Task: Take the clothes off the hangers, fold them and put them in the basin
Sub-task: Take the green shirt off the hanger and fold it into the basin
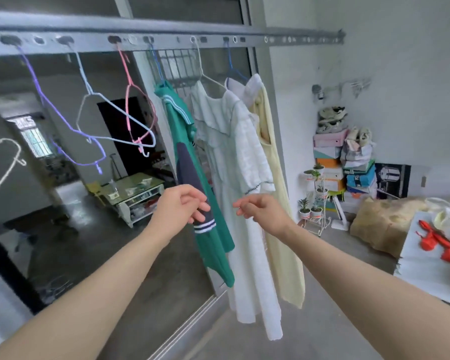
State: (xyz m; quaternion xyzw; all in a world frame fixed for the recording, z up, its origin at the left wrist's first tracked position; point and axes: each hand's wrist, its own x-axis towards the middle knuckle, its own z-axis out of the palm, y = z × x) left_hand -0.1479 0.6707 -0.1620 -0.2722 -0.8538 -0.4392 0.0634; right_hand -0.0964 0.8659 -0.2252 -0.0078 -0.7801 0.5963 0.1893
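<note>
A grey drying rail (166,40) runs across the top. Three garments hang from it on hangers: a green top with a navy sleeve (182,141), a white dress (234,152) and a cream garment (273,178). My left hand (178,209) reaches to the navy sleeve, its loosely curled fingers in front of the cuff without plainly gripping it. My right hand (260,211) hovers in front of the white dress, fingers loosely curled and holding nothing. No basin is in view.
Empty purple (70,131), pale blue (109,118) and pink (138,113) hangers dangle on the rail's left. A glass sliding door (63,203) is behind them. At right are a white table (431,261) bearing a red item (437,242), a tan sack (385,224), stacked boxes (333,157) and a plant stand (315,203).
</note>
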